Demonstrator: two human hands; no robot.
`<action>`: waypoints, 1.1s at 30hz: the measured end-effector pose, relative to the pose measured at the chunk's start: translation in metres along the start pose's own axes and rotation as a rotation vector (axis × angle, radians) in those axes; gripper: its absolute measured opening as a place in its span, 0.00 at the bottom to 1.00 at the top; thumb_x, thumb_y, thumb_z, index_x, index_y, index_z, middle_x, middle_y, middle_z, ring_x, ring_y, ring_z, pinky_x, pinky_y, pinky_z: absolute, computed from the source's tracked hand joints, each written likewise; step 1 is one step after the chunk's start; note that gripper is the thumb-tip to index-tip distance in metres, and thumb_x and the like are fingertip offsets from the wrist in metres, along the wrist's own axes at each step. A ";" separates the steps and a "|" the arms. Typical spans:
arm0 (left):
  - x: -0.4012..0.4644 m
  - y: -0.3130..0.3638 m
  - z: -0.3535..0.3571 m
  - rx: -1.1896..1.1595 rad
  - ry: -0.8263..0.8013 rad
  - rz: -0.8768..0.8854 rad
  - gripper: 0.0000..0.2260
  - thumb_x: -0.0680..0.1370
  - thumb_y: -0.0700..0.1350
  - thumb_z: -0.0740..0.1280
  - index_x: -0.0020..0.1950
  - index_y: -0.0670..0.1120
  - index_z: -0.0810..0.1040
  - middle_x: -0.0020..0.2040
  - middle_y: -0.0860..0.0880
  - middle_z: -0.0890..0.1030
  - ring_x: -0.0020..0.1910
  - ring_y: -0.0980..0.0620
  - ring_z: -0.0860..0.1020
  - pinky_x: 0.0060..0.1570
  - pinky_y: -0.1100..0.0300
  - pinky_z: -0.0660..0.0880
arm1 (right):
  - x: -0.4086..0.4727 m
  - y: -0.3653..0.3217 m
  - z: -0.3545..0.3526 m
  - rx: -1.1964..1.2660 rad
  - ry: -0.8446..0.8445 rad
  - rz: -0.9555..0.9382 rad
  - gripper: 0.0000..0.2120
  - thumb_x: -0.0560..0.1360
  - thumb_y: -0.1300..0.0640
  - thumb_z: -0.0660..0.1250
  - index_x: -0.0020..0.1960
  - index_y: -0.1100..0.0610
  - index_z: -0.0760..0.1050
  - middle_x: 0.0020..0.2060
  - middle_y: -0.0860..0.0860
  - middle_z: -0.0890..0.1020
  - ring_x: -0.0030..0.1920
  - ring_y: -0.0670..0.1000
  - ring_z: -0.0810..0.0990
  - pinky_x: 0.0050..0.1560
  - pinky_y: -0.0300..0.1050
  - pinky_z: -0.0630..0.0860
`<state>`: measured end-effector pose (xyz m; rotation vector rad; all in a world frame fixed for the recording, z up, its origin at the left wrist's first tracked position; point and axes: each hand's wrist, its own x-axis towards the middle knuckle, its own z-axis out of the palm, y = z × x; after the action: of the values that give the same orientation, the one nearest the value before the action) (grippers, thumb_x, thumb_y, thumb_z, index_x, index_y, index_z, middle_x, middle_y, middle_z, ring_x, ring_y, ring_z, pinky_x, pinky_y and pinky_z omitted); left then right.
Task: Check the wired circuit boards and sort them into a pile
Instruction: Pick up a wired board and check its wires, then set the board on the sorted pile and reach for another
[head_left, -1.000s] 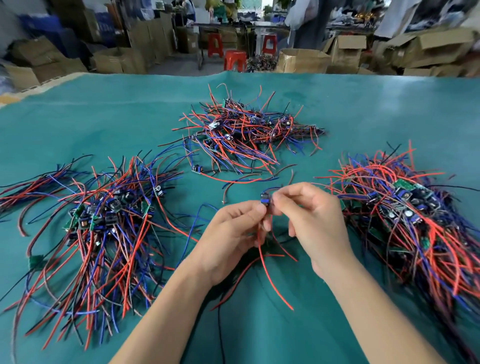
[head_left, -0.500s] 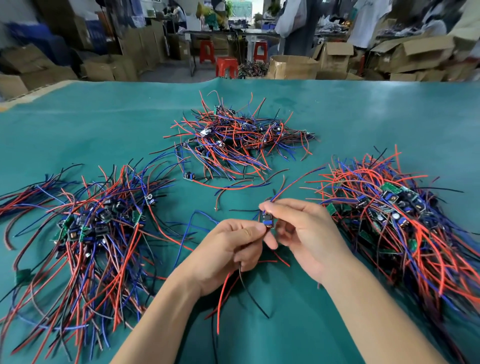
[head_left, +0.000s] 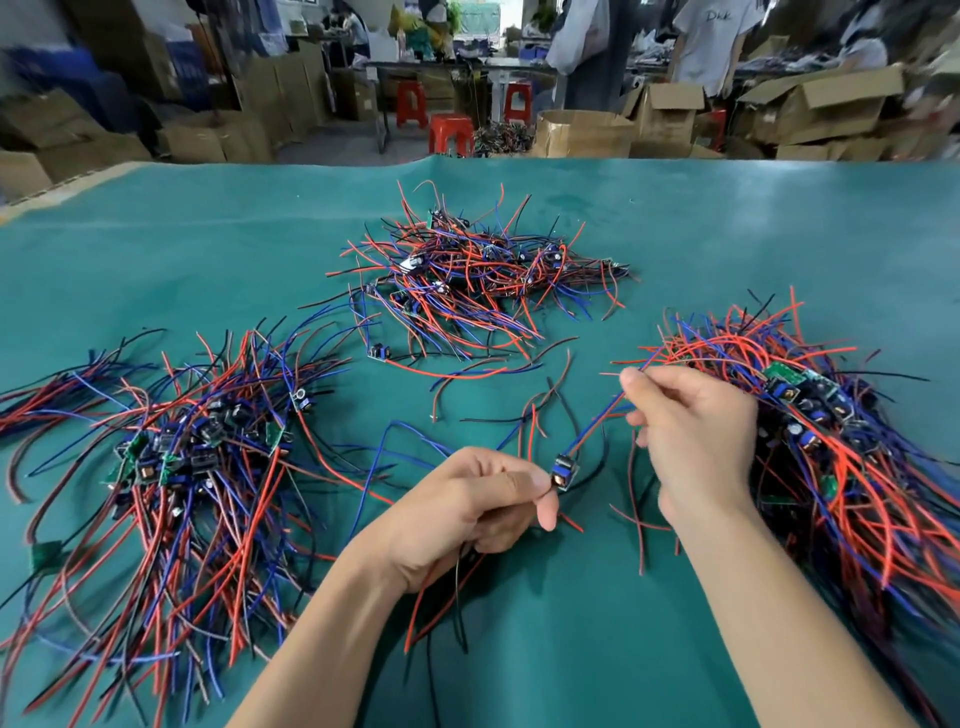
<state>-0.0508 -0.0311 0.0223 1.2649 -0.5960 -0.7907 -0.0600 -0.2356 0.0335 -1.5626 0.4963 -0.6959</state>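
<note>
three loose heaps of small green circuit boards trailing red, blue and black wires lie on the teal cloth-covered bench (head_left: 727, 218): a broad left pile (head_left: 171, 457), a smaller far pile (head_left: 467, 280) near the middle, and a dense right pile (head_left: 831, 447) just beside the right forearm. between them, held above the cloth, is the one small wired circuit board (head_left: 562, 472) under check. the left hand (head_left: 467, 512) has its fingers curled, pinching the board at its edge between thumb and forefinger, with other wires hanging down from under the palm. the right hand (head_left: 691, 441) is raised and apart from the board, its fingers closed on the blue and red lead wires (head_left: 597, 428) that run up from the board to the thumb and forefinger, so the leads stretch taut between the two hands. the step in hand looks like the inspection itself, a pull along the leads to test the solder joints and the wire. which heap takes checked boards cannot be told from here. the next move, i judge, calls for the right hand to let the leads go while the left carries the board over to the proper pile, wires lying the same way as the rest and clear of the tangle beside them.
</note>
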 end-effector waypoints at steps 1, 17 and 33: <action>0.000 0.000 0.000 0.003 -0.001 0.002 0.14 0.80 0.45 0.62 0.37 0.42 0.79 0.23 0.52 0.60 0.25 0.54 0.54 0.26 0.64 0.56 | 0.001 -0.001 -0.001 0.066 -0.001 0.051 0.09 0.74 0.62 0.75 0.36 0.55 0.82 0.28 0.48 0.82 0.26 0.45 0.79 0.28 0.40 0.73; 0.007 -0.006 -0.005 -0.032 0.277 0.180 0.12 0.80 0.47 0.63 0.47 0.42 0.82 0.28 0.49 0.71 0.28 0.55 0.64 0.29 0.65 0.61 | -0.005 -0.016 0.001 0.374 -0.081 0.332 0.16 0.82 0.51 0.63 0.46 0.61 0.82 0.33 0.54 0.83 0.28 0.48 0.80 0.29 0.39 0.76; 0.004 0.000 -0.006 0.019 0.204 0.113 0.12 0.84 0.41 0.59 0.49 0.39 0.81 0.34 0.43 0.82 0.25 0.53 0.72 0.29 0.66 0.70 | -0.033 -0.009 0.021 0.258 -0.437 0.034 0.05 0.68 0.60 0.78 0.44 0.58 0.86 0.34 0.50 0.84 0.33 0.45 0.75 0.35 0.35 0.72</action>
<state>-0.0436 -0.0308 0.0204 1.2997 -0.5052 -0.5557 -0.0706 -0.1970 0.0376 -1.4042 0.1022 -0.3576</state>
